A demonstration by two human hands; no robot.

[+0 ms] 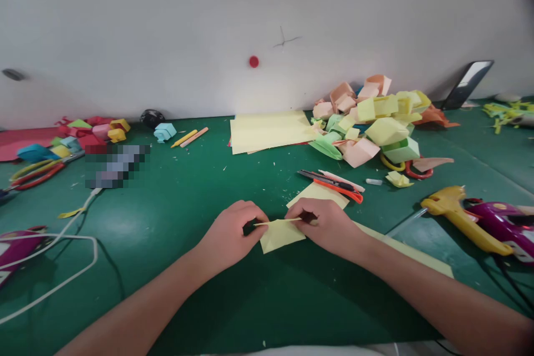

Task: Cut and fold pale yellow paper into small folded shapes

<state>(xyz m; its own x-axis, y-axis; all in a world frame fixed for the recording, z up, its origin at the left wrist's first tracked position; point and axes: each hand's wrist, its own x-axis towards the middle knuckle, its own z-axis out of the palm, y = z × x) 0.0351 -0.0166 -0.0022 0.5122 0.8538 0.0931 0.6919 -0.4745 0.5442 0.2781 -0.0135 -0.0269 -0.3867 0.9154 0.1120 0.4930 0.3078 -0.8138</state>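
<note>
Both hands (pixel 277 228) pinch yellow paper's (pixel 281 235) left-right fold.

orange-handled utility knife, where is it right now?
In the head view, the orange-handled utility knife lies on the green table, right of centre, just beyond the right hand, below the pile of folded coloured paper pieces.

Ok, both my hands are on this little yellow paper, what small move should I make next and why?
Probably run your right hand thumb along the top edge to flatten the crease. The small yellow paper is pinched at both ends, your left hand holding one side, and the folded edge between them looks raised off the green mat, not pressed flat.
</note>
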